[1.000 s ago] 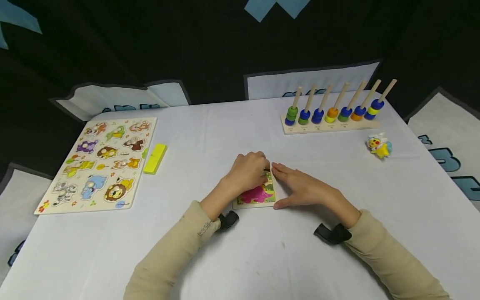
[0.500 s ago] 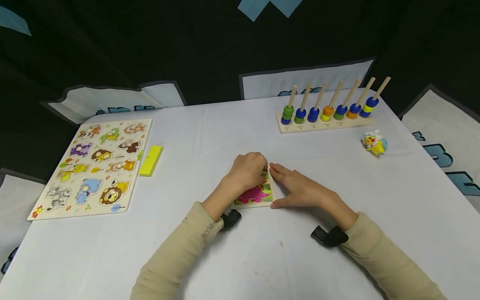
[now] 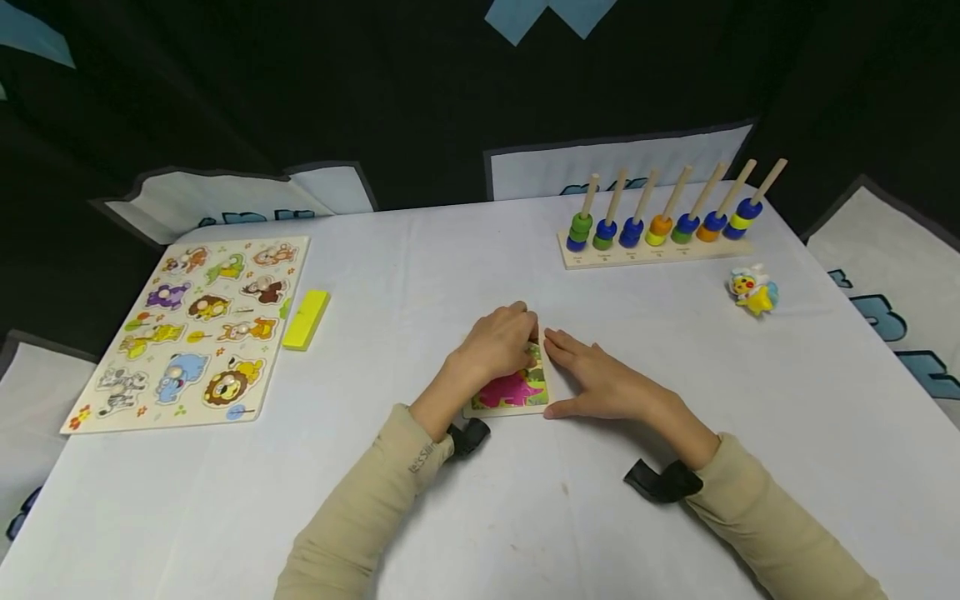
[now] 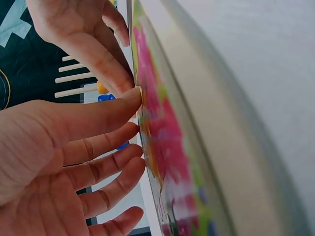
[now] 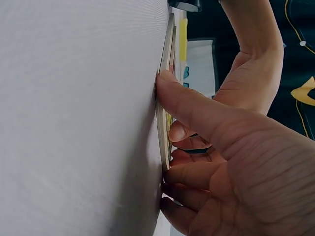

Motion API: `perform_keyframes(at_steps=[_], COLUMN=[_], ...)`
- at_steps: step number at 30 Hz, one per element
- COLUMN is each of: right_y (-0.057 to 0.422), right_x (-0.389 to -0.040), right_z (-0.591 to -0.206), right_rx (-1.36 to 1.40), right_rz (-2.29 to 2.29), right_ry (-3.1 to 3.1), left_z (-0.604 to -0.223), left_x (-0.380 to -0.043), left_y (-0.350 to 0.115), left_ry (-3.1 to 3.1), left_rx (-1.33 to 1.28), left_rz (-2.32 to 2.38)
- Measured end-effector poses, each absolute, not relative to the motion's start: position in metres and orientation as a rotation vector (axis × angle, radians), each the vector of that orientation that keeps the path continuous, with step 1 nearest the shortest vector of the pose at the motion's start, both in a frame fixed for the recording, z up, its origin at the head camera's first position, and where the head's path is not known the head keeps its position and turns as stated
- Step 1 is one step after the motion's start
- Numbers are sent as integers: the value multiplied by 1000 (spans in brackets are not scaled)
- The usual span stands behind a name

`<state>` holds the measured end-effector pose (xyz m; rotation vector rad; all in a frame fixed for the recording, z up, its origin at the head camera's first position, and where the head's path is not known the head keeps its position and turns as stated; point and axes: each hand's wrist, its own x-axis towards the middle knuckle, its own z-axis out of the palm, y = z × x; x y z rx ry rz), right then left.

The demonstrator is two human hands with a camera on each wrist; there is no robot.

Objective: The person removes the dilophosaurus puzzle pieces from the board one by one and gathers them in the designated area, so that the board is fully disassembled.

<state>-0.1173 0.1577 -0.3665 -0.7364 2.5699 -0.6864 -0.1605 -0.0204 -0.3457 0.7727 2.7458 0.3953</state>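
Puzzle (image 3: 510, 390) and both hands met near the middle of the white surface (image 3: 442, 258), where the small, thin board lay flat, its pale border framing a bright pink and green picture. From above, the person's left hand (image 3: 493, 343) covered the upper left of the picture. Its fingers (image 4: 106, 142) were bent and a little apart, their tips and the thumb's tip touching the printed face; whether they pinched a loose piece, one could not tell. Beside it, the right hand (image 3: 602, 382) lay along the right edge of the board, its fingers spread away from the thumb: the thumb rested by the near corner, and the fingertips touched farther up the same side. Beige sleeves (image 3: 348, 508) covered both forearms, with a black fitting (image 3: 663, 482) at each wrist. To the left lay a larger animal board (image 3: 161, 419) filled with cartoon creatures, and just beside its right edge a yellow block (image 3: 306, 320). At the far right stood a wooden peg stand (image 3: 652, 259), its seven pegs carrying green, blue, yellow and orange rings, with a small yellow toy figure (image 3: 755, 293) near it. Behind the surface hung a black cloth (image 3: 420, 92).
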Motion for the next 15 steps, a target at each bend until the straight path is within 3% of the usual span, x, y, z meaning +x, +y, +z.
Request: perform_keyframes(at_steps=[15], right_y=[159], right_x=[-116], right_z=[-367], right_rx=[-724], right_rz=[-717], right_ry=[2565], left_z=[-348], left_x=[-162], left_y=[-24], left_ry=[2686], left_rx=[777], left_rz=[537])
